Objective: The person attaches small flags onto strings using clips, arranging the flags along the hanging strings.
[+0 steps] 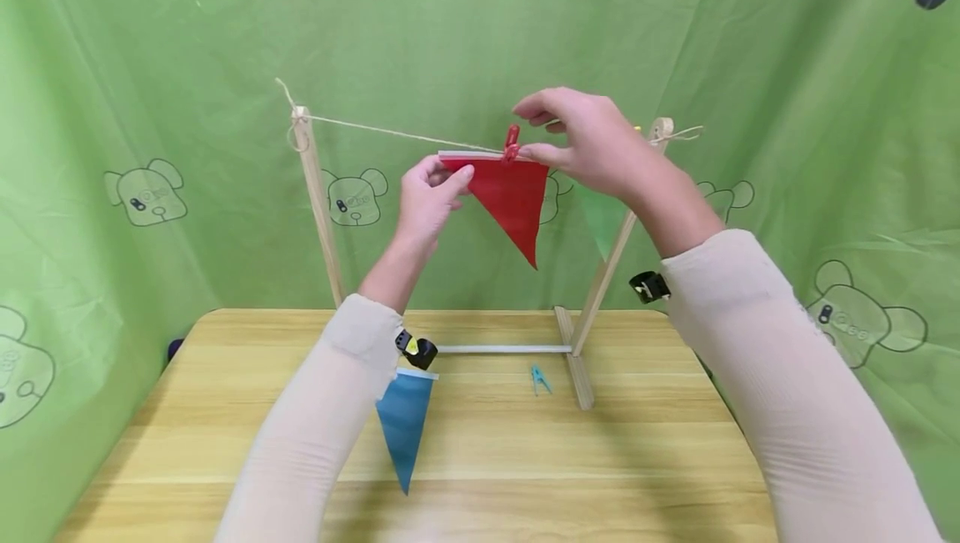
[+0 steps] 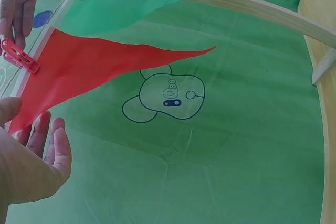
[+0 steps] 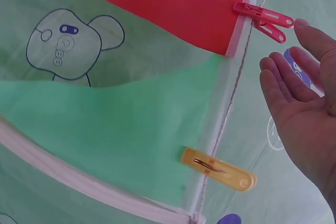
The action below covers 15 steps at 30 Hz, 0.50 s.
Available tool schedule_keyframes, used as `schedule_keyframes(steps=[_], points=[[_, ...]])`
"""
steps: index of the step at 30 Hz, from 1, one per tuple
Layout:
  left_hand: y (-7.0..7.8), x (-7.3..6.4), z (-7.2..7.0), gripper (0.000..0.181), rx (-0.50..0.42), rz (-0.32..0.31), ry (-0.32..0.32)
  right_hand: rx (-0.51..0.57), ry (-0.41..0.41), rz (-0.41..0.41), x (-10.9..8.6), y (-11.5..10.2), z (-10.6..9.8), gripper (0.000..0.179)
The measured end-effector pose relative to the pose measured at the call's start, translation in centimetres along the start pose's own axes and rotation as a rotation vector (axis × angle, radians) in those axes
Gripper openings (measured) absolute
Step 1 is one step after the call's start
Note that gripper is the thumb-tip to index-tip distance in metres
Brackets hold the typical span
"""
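Note:
A red triangular pennant (image 1: 510, 197) hangs by its white top band from a string (image 1: 397, 134), with a red clothespin (image 1: 512, 144) clamped on the band and string. My left hand (image 1: 431, 201) pinches the pennant's left corner between thumb and fingers. Beside the clothespin is my right hand (image 1: 592, 138), its fingers loosely bent and holding nothing; in the right wrist view its thumb tip is right at the clothespin's handle end. A green pennant (image 3: 131, 135) hangs from the string to the right, held by a yellow clothespin (image 3: 218, 169).
Wooden posts (image 1: 318, 201) carry the string at both ends, joined low down by a white bar (image 1: 502, 349). On the wooden table (image 1: 225, 409) lie a blue pennant (image 1: 405, 422), partly behind my left sleeve, and a blue clothespin (image 1: 540, 379). Green printed cloth surrounds the table.

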<state>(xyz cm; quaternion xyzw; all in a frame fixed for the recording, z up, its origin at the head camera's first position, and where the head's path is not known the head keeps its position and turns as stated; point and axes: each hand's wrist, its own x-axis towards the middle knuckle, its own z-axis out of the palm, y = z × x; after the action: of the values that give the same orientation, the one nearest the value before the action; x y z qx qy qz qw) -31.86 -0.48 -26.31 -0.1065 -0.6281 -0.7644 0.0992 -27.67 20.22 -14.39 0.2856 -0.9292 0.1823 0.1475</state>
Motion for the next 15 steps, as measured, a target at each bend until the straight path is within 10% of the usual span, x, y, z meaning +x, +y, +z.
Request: schedule_keyframes(steps=[15], points=[[-0.4, -2.1, -1.7, 0.032, -0.05, 0.059, 0.033, 0.249, 0.141, 0.012, -3.3, 0.3, 1.7, 0.061]])
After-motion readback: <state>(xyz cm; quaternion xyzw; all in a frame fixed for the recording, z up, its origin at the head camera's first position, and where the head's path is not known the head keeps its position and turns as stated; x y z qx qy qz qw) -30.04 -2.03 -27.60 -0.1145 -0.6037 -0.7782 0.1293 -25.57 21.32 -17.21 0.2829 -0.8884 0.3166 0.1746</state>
